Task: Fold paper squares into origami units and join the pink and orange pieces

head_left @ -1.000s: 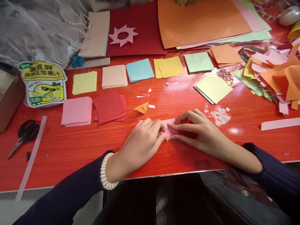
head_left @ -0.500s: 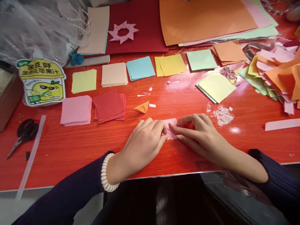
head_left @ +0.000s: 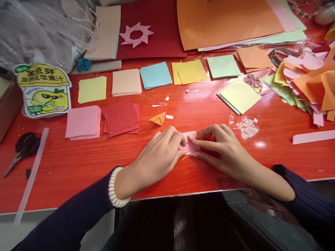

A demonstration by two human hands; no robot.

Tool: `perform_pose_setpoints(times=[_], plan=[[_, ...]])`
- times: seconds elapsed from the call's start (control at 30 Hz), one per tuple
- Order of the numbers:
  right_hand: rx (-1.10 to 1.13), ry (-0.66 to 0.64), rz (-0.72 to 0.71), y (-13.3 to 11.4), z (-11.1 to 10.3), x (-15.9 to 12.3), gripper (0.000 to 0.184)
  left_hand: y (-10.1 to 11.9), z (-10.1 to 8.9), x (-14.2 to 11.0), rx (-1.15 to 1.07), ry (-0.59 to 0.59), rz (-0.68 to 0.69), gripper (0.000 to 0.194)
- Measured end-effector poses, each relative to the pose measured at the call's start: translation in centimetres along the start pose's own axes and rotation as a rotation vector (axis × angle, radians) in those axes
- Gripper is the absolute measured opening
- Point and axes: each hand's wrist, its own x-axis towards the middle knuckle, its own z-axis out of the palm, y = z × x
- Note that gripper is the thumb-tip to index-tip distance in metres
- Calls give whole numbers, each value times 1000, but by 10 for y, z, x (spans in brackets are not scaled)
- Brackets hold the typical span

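Note:
A small folded piece of pink paper (head_left: 192,148) lies on the red table between my hands. My left hand (head_left: 161,157) grips its left side with bent fingers and covers part of it. From the right, my right hand (head_left: 220,146) pinches the paper, with thumb and fingertips on its right side. Just beyond my left hand sits a small folded orange paper piece (head_left: 158,119). Square stacks of pink paper (head_left: 83,122) and red paper (head_left: 120,118) are to the left of it.
Several coloured paper stacks, including a blue one (head_left: 156,75), line the middle of the table (head_left: 91,167). A pink paper ring (head_left: 136,35) lies at the back. Scissors (head_left: 24,148) and a translucent strip (head_left: 32,174) are at left; paper scraps (head_left: 311,78) pile up at right.
Both hands stay on the pink paper. The fingers of my right hand have shifted slightly, the lower ones spreading a little apart. The whole view has moved slightly.

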Motion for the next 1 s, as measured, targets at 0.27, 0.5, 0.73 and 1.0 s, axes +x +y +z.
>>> perform_pose_setpoints(times=[0.27, 0.5, 0.73, 1.0], plan=[[-1, 23, 5, 1, 1, 1, 22, -6, -4, 0, -17, -48, 11, 10], [-18, 37, -31, 0, 2, 2, 22, -22, -14, -5, 258, 42, 466, 22], [-27, 23, -33, 1, 1, 2, 20, -32, -21, -13, 333, 55, 630, 29], [-36, -27, -80, 7, 0, 1, 22, -31, -15, -14, 275, 27, 518, 27]])
